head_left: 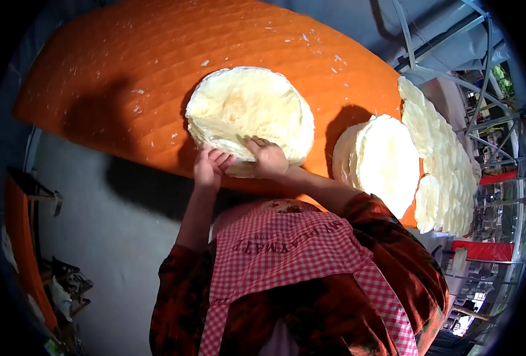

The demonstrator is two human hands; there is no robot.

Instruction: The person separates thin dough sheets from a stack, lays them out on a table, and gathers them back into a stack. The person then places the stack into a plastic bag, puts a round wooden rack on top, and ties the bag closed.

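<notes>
Stack of pale rounds (248,104), left hand (211,167), right hand (269,159) at near edge

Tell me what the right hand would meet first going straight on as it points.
The right hand, pointing up and left in the view, would likely meet the stack of pale round sheets before it, which it seems to be touching, though depth is unclear.
</notes>
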